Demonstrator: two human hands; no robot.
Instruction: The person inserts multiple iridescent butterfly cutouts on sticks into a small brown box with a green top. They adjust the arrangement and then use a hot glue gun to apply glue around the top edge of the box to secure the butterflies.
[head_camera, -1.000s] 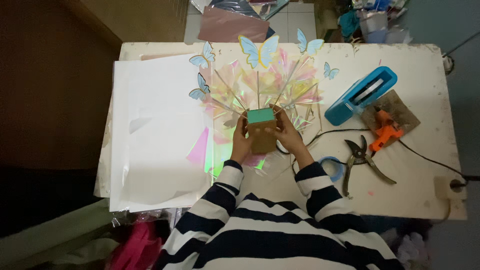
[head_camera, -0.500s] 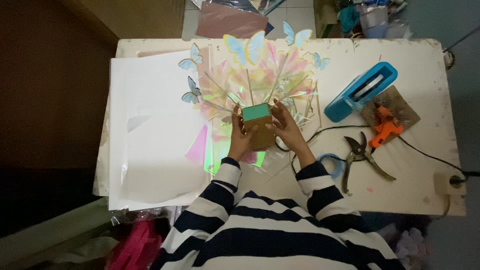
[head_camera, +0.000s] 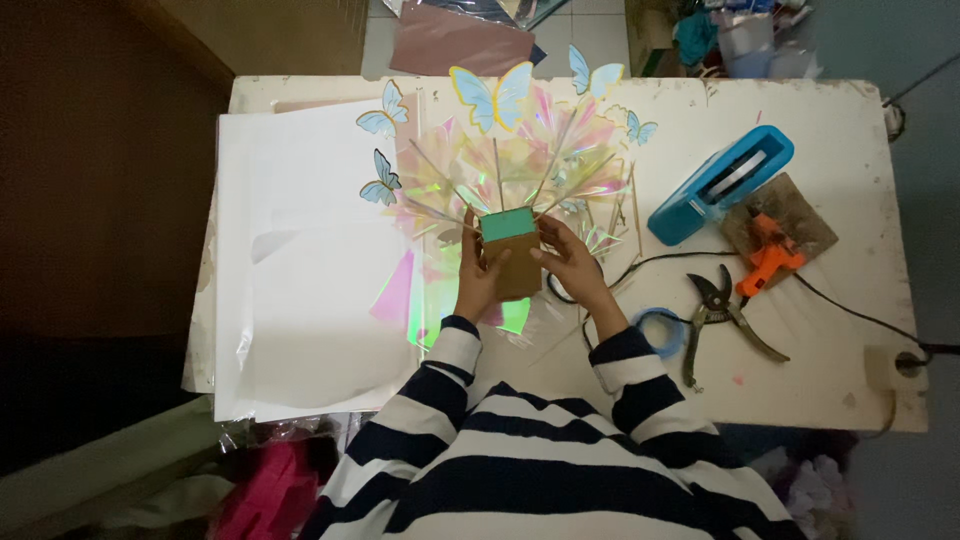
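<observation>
1. Your left hand (head_camera: 478, 275) grips the left side of the brown box (head_camera: 514, 266); its fingers are wrapped on the cardboard.
2. Your right hand (head_camera: 571, 265) clamps the right side of the same box, thumb on the front face. The two hands are set apart only by the box between them.
3. The box is held over the middle of the counter (head_camera: 830, 390), near your edge, with its green foam top (head_camera: 508, 223) facing away from you.
4. Thin sticks (head_camera: 555, 157) rise from the foam and fan outward. Each carries a paper butterfly (head_camera: 490, 95) in blue and yellow.
5. Iridescent film (head_camera: 560, 135) lies spread behind and under the sticks.
6. White sheets (head_camera: 300, 280) cover the left part of the counter, just beside your left hand.
7. To the right lie a blue case (head_camera: 718, 183), an orange glue gun (head_camera: 765, 258) on a brown pad, pruning shears (head_camera: 715, 312), and a blue tape ring (head_camera: 660, 332) near your right sleeve.
8. A black cord (head_camera: 850, 310) runs from the glue gun to the right edge.
</observation>
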